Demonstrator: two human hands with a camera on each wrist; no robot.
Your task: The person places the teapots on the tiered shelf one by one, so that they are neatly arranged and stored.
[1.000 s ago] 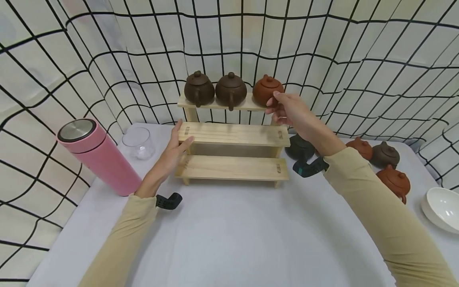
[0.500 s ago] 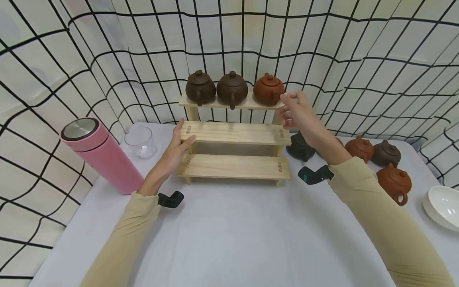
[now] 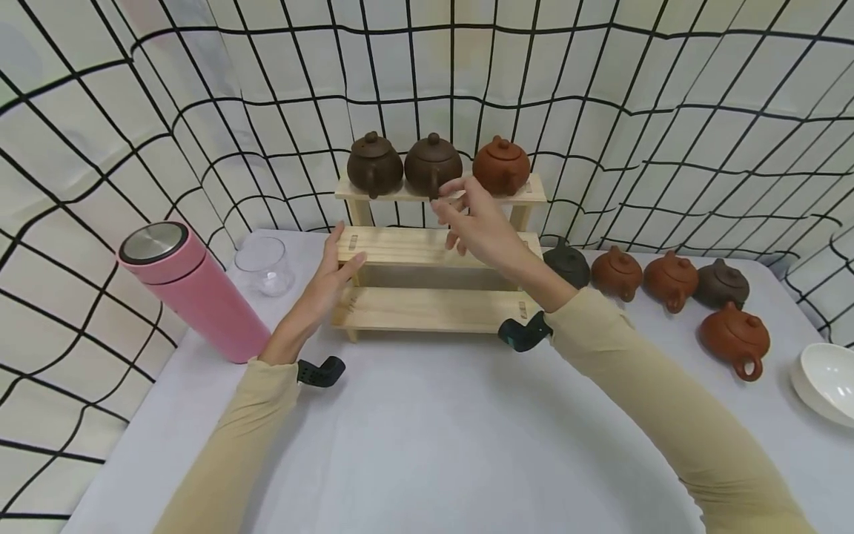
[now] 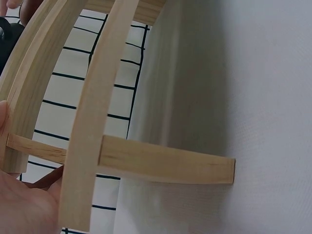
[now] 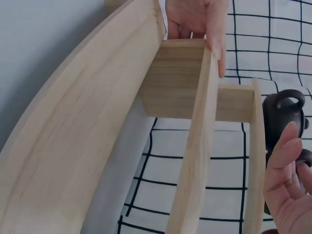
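Observation:
On the top tier of a three-tier wooden shelf (image 3: 440, 310) stand two dark brown teapots and one reddish teapot (image 3: 500, 165), handles facing forward. My left hand (image 3: 322, 285) grips the left end of the middle tier, its thumb on the board and fingers round the edge. My right hand (image 3: 483, 226) is in front of the middle brown teapot (image 3: 432, 159), its fingers loosely bent beside the handle. Contact there cannot be told. In the right wrist view, the right hand (image 5: 287, 187) shows near a dark teapot (image 5: 282, 117). The leftmost brown teapot (image 3: 373, 163) stands apart.
Right of the shelf are a dark teapot (image 3: 567, 265), several reddish and brown teapots (image 3: 669, 278) and a white bowl (image 3: 827, 382). To the left are a pink thermos (image 3: 200, 297) and a clear glass cup (image 3: 265, 268). Black wire mesh (image 3: 600, 104) surrounds the table.
My right hand has left the reddish teapot at the right end and moved left to the middle brown one. The left hand stays on the shelf.

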